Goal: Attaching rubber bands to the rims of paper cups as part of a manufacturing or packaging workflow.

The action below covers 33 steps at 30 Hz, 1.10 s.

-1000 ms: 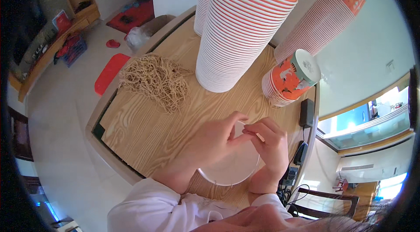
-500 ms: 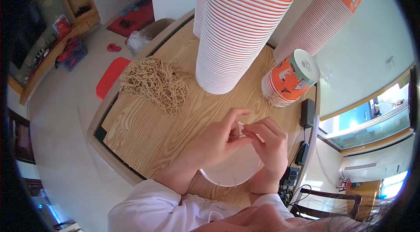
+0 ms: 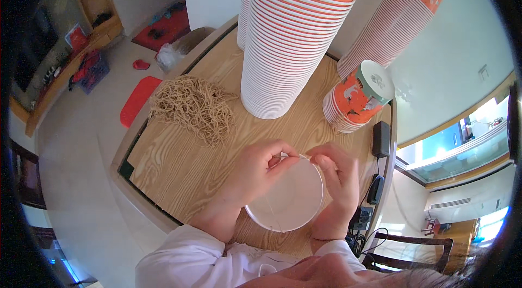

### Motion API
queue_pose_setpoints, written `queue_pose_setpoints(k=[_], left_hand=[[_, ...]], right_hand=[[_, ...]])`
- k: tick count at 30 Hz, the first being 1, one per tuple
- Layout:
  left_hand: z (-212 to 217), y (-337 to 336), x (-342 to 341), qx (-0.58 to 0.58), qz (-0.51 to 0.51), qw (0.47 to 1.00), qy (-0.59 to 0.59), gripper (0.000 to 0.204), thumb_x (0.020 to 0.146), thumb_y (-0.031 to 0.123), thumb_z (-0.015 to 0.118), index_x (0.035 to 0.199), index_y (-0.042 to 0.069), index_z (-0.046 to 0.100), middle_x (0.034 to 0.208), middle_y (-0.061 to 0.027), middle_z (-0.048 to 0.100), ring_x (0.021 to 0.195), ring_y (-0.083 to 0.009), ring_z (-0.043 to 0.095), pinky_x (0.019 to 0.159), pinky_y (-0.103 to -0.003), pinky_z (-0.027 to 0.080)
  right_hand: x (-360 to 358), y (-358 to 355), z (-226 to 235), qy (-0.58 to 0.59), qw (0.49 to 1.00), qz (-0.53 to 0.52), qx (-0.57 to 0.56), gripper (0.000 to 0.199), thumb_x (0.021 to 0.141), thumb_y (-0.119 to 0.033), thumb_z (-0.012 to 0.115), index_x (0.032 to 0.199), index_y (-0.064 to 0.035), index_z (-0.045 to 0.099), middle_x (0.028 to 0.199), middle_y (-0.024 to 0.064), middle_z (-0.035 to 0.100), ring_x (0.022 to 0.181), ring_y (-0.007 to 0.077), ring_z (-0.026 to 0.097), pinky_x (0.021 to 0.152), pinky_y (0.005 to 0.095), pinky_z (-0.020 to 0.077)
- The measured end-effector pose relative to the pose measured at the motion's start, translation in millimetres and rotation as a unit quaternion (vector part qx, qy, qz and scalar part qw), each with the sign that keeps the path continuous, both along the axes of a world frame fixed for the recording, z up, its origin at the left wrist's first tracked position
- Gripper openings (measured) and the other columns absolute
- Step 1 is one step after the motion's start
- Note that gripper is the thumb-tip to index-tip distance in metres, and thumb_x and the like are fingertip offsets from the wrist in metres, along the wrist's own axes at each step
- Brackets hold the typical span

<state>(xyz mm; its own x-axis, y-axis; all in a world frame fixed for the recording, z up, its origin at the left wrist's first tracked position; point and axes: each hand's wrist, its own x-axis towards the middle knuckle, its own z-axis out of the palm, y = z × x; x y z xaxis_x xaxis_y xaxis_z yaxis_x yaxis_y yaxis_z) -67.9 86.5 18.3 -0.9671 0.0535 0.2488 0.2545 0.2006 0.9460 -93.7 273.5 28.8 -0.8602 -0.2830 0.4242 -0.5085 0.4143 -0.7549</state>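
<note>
A paper bucket (image 3: 289,196) with a white inside stands mouth up before me at the table's near side. At its far rim my left hand (image 3: 262,171) is closed, thumb and forefinger pinching a thin tan cord. Just across from it, my right hand (image 3: 338,175) is closed too, its thumb and forefinger pinched at the cord by the rim. The fingertips are slightly apart, and parts of the cord are hidden by them. A fine strand crosses the bucket's mouth, and short cord bits show at the near rim. A loose heap of tan cords (image 3: 193,106) lies to the left.
Behind the hands rises a tall stack of nested buckets (image 3: 296,43), with another leaning stack (image 3: 389,22) at the back right. A short upside-down stack (image 3: 359,98) of orange printed buckets stands at right. A black power adapter (image 3: 381,139) and cables lie along the right edge.
My hands have drawn apart at the far rim; the left moved slightly left, and the right fingers turned down. More of the bucket's inside shows now.
</note>
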Motion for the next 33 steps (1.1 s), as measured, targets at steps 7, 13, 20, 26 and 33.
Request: queue_pose_setpoints(k=[7, 13, 20, 26, 33], left_hand=[[-8, 4, 1, 0.034, -0.002, 0.999, -0.010, 0.006, 0.082, 0.006, 0.070, 0.087, 0.006, 0.067, 0.060, 0.0047, 0.051, 0.052, -0.0026, 0.040, 0.046, -0.021, 0.033], [-14, 5, -2, 0.080, -0.034, 0.996, 0.031, 0.012, 0.083, 0.004, 0.068, 0.095, 0.004, 0.069, 0.072, 0.0012, 0.064, 0.059, -0.0018, 0.051, 0.051, -0.019, 0.041], [-8, 1, -3, 0.070, -0.041, 0.996, -0.040, 0.011, 0.082, 0.005, 0.068, 0.093, 0.004, 0.071, 0.076, -0.0024, 0.066, 0.062, -0.0053, 0.054, 0.054, -0.021, 0.043], [-11, 3, -4, 0.080, -0.022, 0.996, -0.035, 0.011, 0.080, 0.005, 0.071, 0.091, 0.006, 0.073, 0.067, 0.0044, 0.060, 0.054, -0.0012, 0.041, 0.047, -0.020, 0.032], [-9, -5, -2, 0.005, 0.020, 1.000, -0.010, 0.010, 0.079, 0.011, 0.070, 0.085, 0.005, 0.066, 0.066, -0.0028, 0.058, 0.053, -0.0107, 0.046, 0.049, -0.027, 0.037]], right_hand=[[-3, -7, 2, -0.127, 0.987, 0.072, 0.060, 0.019, 0.088, -0.010, 0.059, 0.075, 0.0027, 0.054, 0.067, 0.0132, 0.052, 0.062, 0.0275, 0.051, 0.058, 0.0328, 0.0416], [-4, -4, -3, -0.104, 0.990, 0.090, 0.006, 0.010, 0.087, -0.005, 0.060, 0.082, 0.0025, 0.056, 0.074, 0.0128, 0.055, 0.067, 0.0245, 0.054, 0.062, 0.0319, 0.0440], [-4, -1, -3, -0.105, 0.989, 0.104, 0.002, 0.005, 0.085, 0.001, 0.061, 0.086, 0.0021, 0.056, 0.079, 0.0093, 0.057, 0.074, 0.0184, 0.056, 0.068, 0.0277, 0.0439], [-2, -2, 1, -0.087, 0.991, 0.104, 0.016, 0.008, 0.083, 0.003, 0.062, 0.087, 0.0018, 0.056, 0.079, 0.0071, 0.057, 0.075, 0.0134, 0.054, 0.068, 0.0251, 0.0430], [-19, 9, -14, -0.002, 0.985, 0.023, 0.172, 0.020, 0.079, -0.007, 0.068, 0.096, -0.0020, 0.061, 0.078, 0.0096, 0.062, 0.074, 0.0213, 0.062, 0.066, 0.0315, 0.0476]])
